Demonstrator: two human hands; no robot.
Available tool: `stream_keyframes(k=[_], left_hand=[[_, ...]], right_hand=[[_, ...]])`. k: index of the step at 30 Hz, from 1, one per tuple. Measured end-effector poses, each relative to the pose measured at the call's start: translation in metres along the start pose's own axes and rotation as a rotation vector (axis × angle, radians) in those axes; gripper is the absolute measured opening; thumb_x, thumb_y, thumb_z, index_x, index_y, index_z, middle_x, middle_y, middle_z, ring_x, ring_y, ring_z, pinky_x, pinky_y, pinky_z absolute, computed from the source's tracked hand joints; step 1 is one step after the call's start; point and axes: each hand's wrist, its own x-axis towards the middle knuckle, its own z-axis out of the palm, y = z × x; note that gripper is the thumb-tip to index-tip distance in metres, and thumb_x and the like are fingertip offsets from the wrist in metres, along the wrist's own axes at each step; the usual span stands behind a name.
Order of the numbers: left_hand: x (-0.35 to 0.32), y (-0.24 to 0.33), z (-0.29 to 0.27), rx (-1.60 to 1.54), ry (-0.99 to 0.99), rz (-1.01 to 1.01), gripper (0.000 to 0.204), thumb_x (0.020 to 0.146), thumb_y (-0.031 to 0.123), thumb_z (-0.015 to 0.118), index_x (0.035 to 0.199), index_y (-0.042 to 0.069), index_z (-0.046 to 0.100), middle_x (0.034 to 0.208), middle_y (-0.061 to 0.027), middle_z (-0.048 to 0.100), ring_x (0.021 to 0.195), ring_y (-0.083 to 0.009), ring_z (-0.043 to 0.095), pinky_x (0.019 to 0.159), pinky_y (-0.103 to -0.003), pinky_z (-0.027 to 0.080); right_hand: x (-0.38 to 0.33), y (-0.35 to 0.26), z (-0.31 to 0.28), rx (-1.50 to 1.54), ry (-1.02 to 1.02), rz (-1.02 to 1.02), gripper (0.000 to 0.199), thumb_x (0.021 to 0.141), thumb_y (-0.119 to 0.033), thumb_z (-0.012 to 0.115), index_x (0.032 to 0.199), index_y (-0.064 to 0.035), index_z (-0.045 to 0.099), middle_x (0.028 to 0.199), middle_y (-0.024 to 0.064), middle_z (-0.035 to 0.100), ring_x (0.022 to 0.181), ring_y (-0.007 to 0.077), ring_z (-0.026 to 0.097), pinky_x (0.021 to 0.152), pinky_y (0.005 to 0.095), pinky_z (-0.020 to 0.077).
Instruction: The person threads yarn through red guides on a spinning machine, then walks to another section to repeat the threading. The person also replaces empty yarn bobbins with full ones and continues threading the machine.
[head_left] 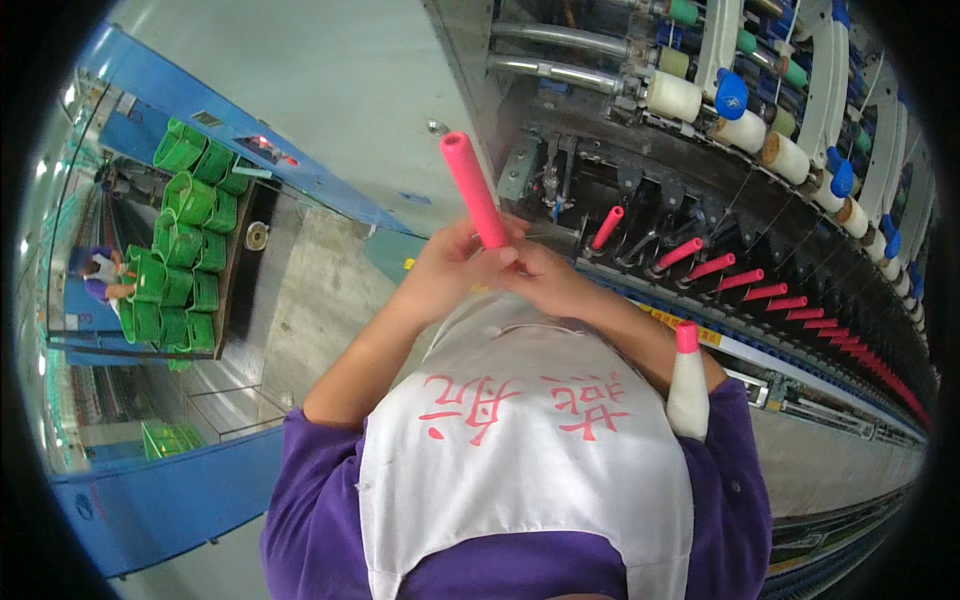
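Hollow pink cylindrical tube tilted, lower end between hands: left hand grasping it, right hand alongside, grip cannot be told. Right of tube: row of slim pink spindle tubes, white yarn-wound bobbin. Left of tube: green plastic baskets.

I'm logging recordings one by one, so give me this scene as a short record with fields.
Held: pink tube
Hands: left hand grips its lower end; right hand meets it there, grip unclear
Right: row of pink tubes on a machine
Worn: white apron
Nearby: white spool with pink tip
Background, left: green baskets, another person
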Motion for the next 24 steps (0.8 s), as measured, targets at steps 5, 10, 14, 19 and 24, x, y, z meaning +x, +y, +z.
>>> stream_keyframes(k=[5, 10, 14, 19, 24], left_hand=[[0.005, 0.004, -0.012, -0.092, 0.332, 0.383, 0.026, 0.093, 0.018, 0.048, 0.113, 0.002, 0.047, 0.104, -0.01, 0.056, 0.094, -0.0184, 0.054, 0.087, -0.033, 0.041], [0.029, -0.016, -0.019, 0.119, -0.042, 0.108, 0.027, 0.093, 0.019, 0.049, 0.115, 0.004, 0.046, 0.111, -0.0101, 0.053, 0.093, -0.0146, 0.054, 0.085, -0.03, 0.042], [0.051, -0.059, -0.013, 0.066, -0.28, 0.143, 0.044, 0.087, 0.013, 0.058, 0.126, 0.006, 0.039, 0.124, -0.0078, 0.043, 0.104, -0.0154, 0.048, 0.076, -0.027, 0.047], [0.056, -0.13, 0.02, -0.285, -0.508, -0.192, 0.076, 0.078, 0.003, 0.064, 0.141, 0.011, 0.022, 0.131, -0.0071, 0.038, 0.114, -0.0158, 0.042, 0.092, -0.032, 0.041], [0.048, -0.217, 0.029, 0.328, -0.589, -0.069, 0.036, 0.078, 0.007, 0.062, 0.113, 0.008, 0.056, 0.092, -0.0108, 0.06, 0.084, -0.0253, 0.058, 0.075, -0.034, 0.046]], right_hand=[[0.016, 0.014, 0.009, 0.035, 0.027, 0.041, 0.03, 0.088, -0.02, 0.058, 0.111, -0.0028, 0.049, 0.086, 0.0029, 0.057, 0.082, 0.0121, 0.054, 0.076, 0.0279, 0.0445], [0.01, 0.025, 0.013, 0.249, 0.133, 0.092, 0.042, 0.091, -0.018, 0.054, 0.128, -0.0051, 0.039, 0.089, 0.0044, 0.058, 0.081, 0.0118, 0.055, 0.073, 0.0284, 0.0456], [-0.004, 0.03, 0.008, 0.334, 0.382, 0.091, 0.039, 0.092, -0.019, 0.051, 0.126, -0.0055, 0.038, 0.092, 0.0052, 0.057, 0.084, 0.0119, 0.054, 0.073, 0.0279, 0.0459], [-0.041, 0.047, -0.004, 0.365, 0.555, 0.106, 0.017, 0.093, -0.021, 0.05, 0.1, -0.0055, 0.048, 0.09, 0.0038, 0.055, 0.083, 0.0117, 0.054, 0.07, 0.0262, 0.0472], [-0.086, 0.072, -0.003, 0.071, 0.621, 0.267, 0.022, 0.094, -0.024, 0.044, 0.091, -0.0033, 0.05, 0.083, 0.0087, 0.056, 0.078, 0.0197, 0.055, 0.073, 0.0317, 0.0445]])
